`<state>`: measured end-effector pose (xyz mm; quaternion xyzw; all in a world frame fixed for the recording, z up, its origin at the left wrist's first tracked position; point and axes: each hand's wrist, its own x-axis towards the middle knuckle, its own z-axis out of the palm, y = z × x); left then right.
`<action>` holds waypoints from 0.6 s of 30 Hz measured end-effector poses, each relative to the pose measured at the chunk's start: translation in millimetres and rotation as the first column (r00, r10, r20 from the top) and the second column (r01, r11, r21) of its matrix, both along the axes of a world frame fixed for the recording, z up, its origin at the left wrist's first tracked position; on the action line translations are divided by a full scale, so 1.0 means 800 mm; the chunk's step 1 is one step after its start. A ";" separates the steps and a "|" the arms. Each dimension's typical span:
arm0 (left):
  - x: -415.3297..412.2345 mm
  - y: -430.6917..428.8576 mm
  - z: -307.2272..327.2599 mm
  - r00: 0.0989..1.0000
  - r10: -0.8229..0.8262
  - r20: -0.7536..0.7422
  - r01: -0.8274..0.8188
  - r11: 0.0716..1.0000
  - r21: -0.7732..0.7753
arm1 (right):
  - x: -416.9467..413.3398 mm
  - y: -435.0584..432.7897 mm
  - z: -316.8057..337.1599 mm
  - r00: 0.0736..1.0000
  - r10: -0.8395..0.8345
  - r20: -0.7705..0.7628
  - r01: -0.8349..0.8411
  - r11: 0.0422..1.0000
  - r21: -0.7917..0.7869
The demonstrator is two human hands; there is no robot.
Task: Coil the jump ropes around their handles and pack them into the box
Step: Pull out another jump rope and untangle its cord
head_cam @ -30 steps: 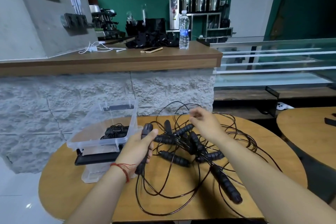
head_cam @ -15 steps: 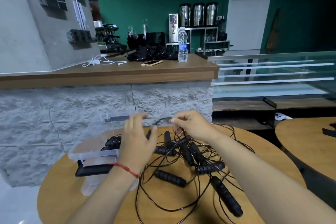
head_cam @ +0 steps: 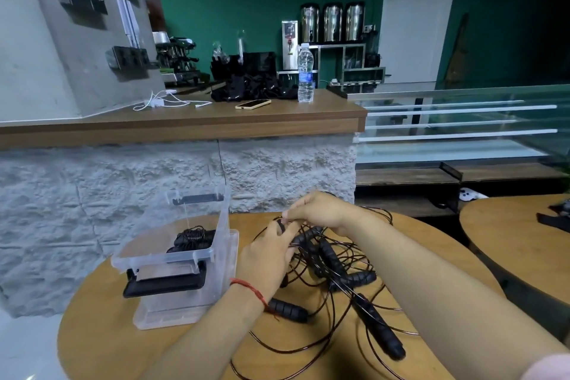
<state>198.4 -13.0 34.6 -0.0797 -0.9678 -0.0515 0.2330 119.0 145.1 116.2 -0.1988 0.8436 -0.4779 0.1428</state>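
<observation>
On the counter the ropes lie tangled, just right of the box (one coiled set is inside). The left grip, apart earlier, now meets the right grip. The left curls round a handle and the right pinches one of the ropes at its top.

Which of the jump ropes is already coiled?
The jump rope inside the clear box, its cord wound round its handles; the rest lie in a loose tangle on the table.
</observation>
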 end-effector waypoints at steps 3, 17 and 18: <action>-0.014 -0.006 0.012 0.998 -0.008 0.058 0.006 0.999 0.038 | -0.002 0.000 -0.014 0.999 0.021 0.035 -0.022 0.999 0.046; -0.052 -0.064 0.059 0.958 0.018 0.286 -0.242 0.582 0.776 | 0.017 0.030 -0.072 0.985 0.158 -0.066 -0.094 0.820 0.565; -0.052 -0.070 0.055 0.954 0.042 0.295 -0.260 0.605 0.753 | 0.019 0.034 -0.077 0.979 0.200 -0.043 -0.136 0.796 0.590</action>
